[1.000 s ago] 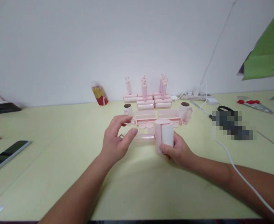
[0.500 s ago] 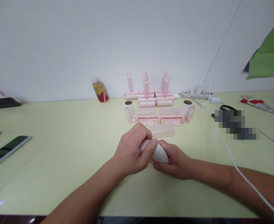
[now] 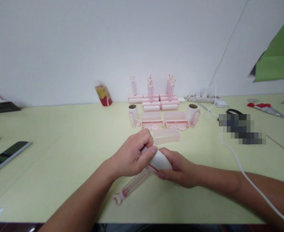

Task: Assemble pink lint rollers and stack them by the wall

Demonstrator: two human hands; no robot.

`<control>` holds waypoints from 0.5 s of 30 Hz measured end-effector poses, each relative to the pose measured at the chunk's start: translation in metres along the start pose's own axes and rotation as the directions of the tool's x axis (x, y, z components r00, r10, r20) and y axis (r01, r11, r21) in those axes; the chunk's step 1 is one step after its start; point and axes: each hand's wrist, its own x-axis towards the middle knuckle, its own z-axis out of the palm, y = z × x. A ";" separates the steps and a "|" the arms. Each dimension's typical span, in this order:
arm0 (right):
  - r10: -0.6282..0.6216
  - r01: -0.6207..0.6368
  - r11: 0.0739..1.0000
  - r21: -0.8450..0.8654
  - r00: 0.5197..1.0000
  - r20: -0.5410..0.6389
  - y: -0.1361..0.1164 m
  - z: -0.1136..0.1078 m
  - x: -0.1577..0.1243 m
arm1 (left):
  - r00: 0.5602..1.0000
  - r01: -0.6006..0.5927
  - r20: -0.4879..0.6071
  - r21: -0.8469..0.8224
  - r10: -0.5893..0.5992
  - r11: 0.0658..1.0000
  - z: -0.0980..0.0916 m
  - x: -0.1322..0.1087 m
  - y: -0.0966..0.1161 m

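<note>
Both my hands meet over the pale yellow table on one pink lint roller. My right hand is wrapped round its white roll. My left hand pinches the end of the roll from the left, fingers closed. The roller's translucent pink handle slants down-left from under my left hand and ends in a small loop near the table's front edge. A translucent pink cover lies on the table just behind my hands.
Behind the cover stand rows of pink lint rollers and parts, two cardboard-core rolls and a red-yellow bottle. A phone lies at the left. A white cable, red scissors and a power strip are on the right.
A second ago my right hand held the roll upright and my left hand was open. Both hands closed on the roll and pulled nearer; the handle now sticks out down-left.
</note>
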 end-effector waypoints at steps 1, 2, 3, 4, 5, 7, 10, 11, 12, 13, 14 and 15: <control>-0.009 0.009 1.000 0.003 1.000 0.002 -0.001 0.000 0.000 | 1.000 -0.013 0.008 -0.009 0.013 1.000 -0.001 0.000 0.000; -0.015 0.015 1.000 0.005 1.000 0.002 -0.001 0.000 0.000 | 1.000 -0.022 0.014 -0.016 0.022 1.000 -0.002 0.000 0.000; -0.017 0.017 1.000 0.005 1.000 0.001 -0.002 0.000 0.001 | 1.000 -0.024 0.018 -0.022 0.025 0.999 -0.003 0.000 0.000; -0.014 0.014 1.000 0.001 1.000 -0.002 -0.002 0.000 0.001 | 1.000 -0.022 0.018 -0.029 0.023 0.999 -0.004 0.000 -0.001; -0.012 0.012 1.000 -0.006 1.000 -0.007 -0.003 0.001 0.001 | 1.000 -0.018 0.015 -0.037 0.019 0.999 -0.005 0.000 -0.001; -0.014 0.013 1.000 -0.024 0.999 -0.031 -0.004 0.001 0.001 | 1.000 -0.005 0.005 -0.064 0.005 0.998 -0.007 0.001 -0.001; -0.014 0.012 1.000 -0.025 0.997 -0.078 -0.005 0.002 0.001 | 0.999 0.028 -0.017 -0.128 -0.031 0.991 -0.006 0.002 -0.003; -0.006 0.004 1.000 -0.019 0.996 -0.091 -0.005 0.003 0.002 | 0.998 0.047 -0.025 -0.155 -0.051 0.987 -0.006 0.003 -0.004; 0.008 -0.009 1.000 -0.010 0.995 -0.101 -0.005 0.004 0.003 | 0.997 0.071 -0.029 -0.187 -0.077 0.980 -0.005 0.004 -0.006; 0.023 -0.022 1.000 0.003 0.993 -0.112 -0.004 0.005 0.004 | 0.994 0.100 -0.027 -0.225 -0.109 0.969 -0.003 0.004 -0.008; 0.036 -0.034 0.999 0.017 0.991 -0.127 -0.004 0.006 0.004 | 0.989 0.135 -0.018 -0.271 -0.145 0.953 -0.002 0.005 -0.011; 0.047 -0.044 0.999 0.029 0.988 -0.146 -0.002 0.007 0.005 | 0.983 0.174 -0.001 -0.322 -0.184 0.930 0.000 0.006 -0.013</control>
